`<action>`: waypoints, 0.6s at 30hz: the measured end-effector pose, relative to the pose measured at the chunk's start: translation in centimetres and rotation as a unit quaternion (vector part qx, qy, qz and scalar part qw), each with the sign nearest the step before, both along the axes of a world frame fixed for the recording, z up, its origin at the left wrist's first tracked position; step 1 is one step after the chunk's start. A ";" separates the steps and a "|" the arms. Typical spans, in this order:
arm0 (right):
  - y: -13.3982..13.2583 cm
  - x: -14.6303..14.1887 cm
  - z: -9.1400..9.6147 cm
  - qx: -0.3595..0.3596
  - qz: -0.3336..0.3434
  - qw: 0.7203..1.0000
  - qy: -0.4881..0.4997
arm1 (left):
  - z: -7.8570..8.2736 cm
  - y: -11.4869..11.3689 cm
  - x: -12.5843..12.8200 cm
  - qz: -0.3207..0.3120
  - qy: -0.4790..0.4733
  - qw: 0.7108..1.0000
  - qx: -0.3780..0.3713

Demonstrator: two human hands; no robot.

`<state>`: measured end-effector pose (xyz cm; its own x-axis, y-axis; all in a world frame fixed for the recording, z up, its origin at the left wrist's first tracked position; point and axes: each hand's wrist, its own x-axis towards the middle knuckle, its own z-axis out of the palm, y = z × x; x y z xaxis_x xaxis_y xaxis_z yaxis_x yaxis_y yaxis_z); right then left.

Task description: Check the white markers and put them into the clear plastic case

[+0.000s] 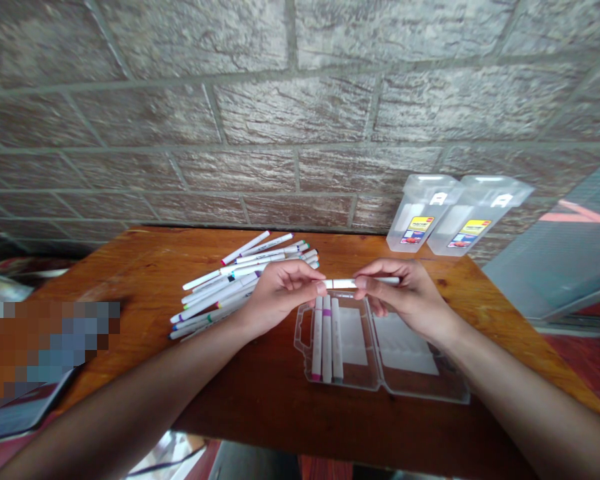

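A white marker (344, 284) lies level between my hands, above the far edge of an open clear plastic case (380, 385). My left hand (286, 288) pinches its left end with thumb and fingers. Farther along, my right hand (404, 293) grips the same marker, whose right end sticks out past the fingers. In the left half of the case three white markers (327, 340) lie side by side, with coloured bands or ends. To the left of the case is a loose pile of white markers (220, 293) with variously coloured caps, partly hidden by my left hand.
Two clear plastic containers (420, 213) with yellow and blue labels stand at the back right against the brick wall (260, 113). A blurred-out dark device (35, 400) is at the left edge. The wooden table (240, 400) ends in front.
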<state>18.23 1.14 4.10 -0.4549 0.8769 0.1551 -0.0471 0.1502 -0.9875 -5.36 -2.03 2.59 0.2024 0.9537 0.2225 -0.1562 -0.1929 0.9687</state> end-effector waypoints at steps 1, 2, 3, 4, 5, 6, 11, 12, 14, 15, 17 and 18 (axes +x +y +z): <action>0.0 0.0 0.0 0.000 0.001 1.000 0.001 | -0.1 0.0 0.0 -0.001 -0.003 1.000 0.002; 0.0 0.0 0.0 0.001 0.002 1.000 0.002 | -0.1 0.0 0.0 -0.003 -0.006 1.000 0.003; 0.0 0.0 0.0 0.002 0.004 1.000 0.004 | -0.2 0.1 0.0 -0.004 -0.008 1.000 0.004; 0.0 0.0 0.0 0.002 0.005 1.000 0.004 | -0.2 0.1 0.0 -0.005 -0.007 1.000 0.004; -0.1 0.0 0.1 0.003 0.006 1.000 0.002 | -0.3 0.1 0.0 -0.004 -0.004 1.000 0.003; -0.1 0.0 0.1 0.002 0.005 1.000 0.000 | -0.3 0.1 0.0 -0.001 0.003 1.000 0.001; -0.2 -0.1 0.2 0.005 0.003 1.000 -0.006 | -0.1 0.0 0.0 0.003 0.011 1.000 -0.007; -0.2 -0.1 0.2 0.006 0.004 1.000 -0.004 | 0.0 0.0 0.0 0.002 0.009 1.000 -0.007; -0.2 -0.1 0.2 0.005 0.003 1.000 -0.004 | 0.1 0.0 0.1 0.000 0.006 1.000 -0.006; -0.2 -0.1 0.2 0.003 0.003 1.000 -0.005 | 0.1 0.0 0.1 0.000 0.008 1.000 -0.006; -0.2 -0.1 0.1 -0.001 0.001 1.000 -0.007 | 0.1 0.0 0.1 0.004 0.014 1.000 -0.006; -0.2 -0.1 0.1 -0.003 0.000 1.000 -0.007 | 0.1 0.0 0.1 0.005 0.016 1.000 -0.006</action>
